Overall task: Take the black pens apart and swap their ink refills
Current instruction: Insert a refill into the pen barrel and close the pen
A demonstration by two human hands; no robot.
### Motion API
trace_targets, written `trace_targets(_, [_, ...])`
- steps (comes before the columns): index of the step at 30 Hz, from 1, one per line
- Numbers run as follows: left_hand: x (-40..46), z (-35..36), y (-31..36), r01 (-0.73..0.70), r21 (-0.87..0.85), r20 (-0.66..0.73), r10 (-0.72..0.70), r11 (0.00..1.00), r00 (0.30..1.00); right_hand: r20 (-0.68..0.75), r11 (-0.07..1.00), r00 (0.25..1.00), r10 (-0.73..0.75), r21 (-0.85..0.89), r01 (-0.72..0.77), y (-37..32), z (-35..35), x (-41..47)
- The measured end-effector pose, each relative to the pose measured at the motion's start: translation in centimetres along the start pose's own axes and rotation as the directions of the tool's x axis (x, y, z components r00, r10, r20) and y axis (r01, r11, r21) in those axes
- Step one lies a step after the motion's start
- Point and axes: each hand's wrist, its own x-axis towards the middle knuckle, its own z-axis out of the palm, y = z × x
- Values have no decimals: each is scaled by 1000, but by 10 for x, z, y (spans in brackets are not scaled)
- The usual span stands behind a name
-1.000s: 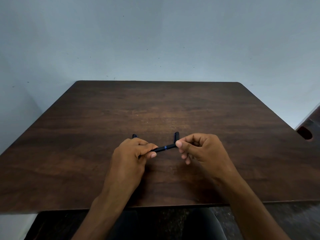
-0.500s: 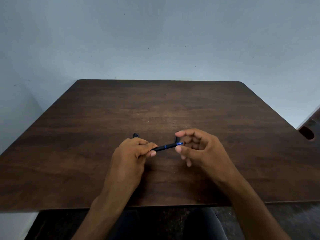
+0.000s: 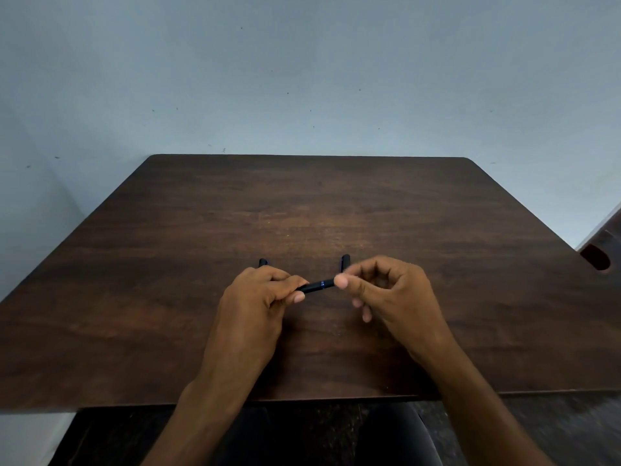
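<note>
Over the dark wooden table (image 3: 336, 203), the left hand (image 3: 258, 307) grips one black pen (image 3: 316, 286), fingers curled round its barrel. The right hand (image 3: 386, 290) has closed back in: half a second ago thumb and forefinger stood apart around the pen's blue-ringed end, now they pinch it. A second black pen (image 3: 344, 262) pokes up behind the right fingers; whether they hold it, I cannot tell.

Single head-mounted wide-angle view, looking forward and steeply down from the near edge of a dark wooden table (image 3: 201, 297). Both forearms enter from the bottom, close to the lens; a pale wall (image 3: 302, 79) fills the upper frame.
</note>
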Motion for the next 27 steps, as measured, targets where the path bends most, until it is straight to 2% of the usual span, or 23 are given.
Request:
trace_targets(3, [0,-1,-1,2,13,3,-2,1000,1000,104,983,994,-18,184,-1,-1,-5,0])
trace_targets(14, [-2,-2,2,-18,23,16,18,1000,1000,28,997,999,-28,-66,30,1,-4,0])
trace_targets(16, [-3,-2,1,-18,26,13,17,1000,1000,20,998,999,-30,-50,31,0,-3,-1])
trace_targets(20, [-1,-2,2,-10,39,27,9,999,1000,76,989,997,-23,151,12,0,-7,-1])
trace_targets(27, [0,0,5,2,46,50,-5,999,999,-4,999,999,-44,5,44,1,-3,-2])
